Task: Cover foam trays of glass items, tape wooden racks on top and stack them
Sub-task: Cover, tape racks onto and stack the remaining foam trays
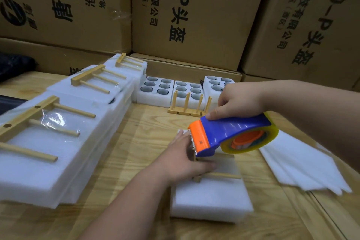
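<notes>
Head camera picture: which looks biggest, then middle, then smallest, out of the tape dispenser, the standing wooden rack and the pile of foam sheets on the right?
1. Pile of foam sheets
2. Tape dispenser
3. Standing wooden rack

The rack stands farther from the camera, so its real size against the dispenser is unsure.

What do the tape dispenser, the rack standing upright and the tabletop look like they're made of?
Tape dispenser: glossy blue and orange plastic, with bright highlights. Upright rack: pale unfinished wood, probably bamboo or pine, matte. Tabletop: light wood boards, showing grain and seams.
</notes>
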`<action>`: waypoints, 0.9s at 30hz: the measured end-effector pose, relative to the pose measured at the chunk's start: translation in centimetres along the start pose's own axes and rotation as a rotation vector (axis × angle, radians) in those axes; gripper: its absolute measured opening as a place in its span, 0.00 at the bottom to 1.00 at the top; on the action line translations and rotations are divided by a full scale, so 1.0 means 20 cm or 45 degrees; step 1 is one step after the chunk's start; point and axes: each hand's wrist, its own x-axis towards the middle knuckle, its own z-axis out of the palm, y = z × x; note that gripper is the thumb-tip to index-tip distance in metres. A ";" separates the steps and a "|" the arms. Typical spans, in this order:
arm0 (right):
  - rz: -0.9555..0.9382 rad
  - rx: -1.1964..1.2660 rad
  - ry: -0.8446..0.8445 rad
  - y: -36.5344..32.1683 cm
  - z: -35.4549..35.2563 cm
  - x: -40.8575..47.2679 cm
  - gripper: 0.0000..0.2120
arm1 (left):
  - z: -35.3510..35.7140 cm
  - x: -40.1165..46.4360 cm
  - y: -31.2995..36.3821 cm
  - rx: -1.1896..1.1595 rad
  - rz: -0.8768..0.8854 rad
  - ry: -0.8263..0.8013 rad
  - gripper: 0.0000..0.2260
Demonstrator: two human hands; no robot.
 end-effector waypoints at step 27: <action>-0.095 0.037 0.046 0.10 0.10 0.07 0.30 | 0.23 -0.20 0.16 0.571 -0.662 0.289 0.62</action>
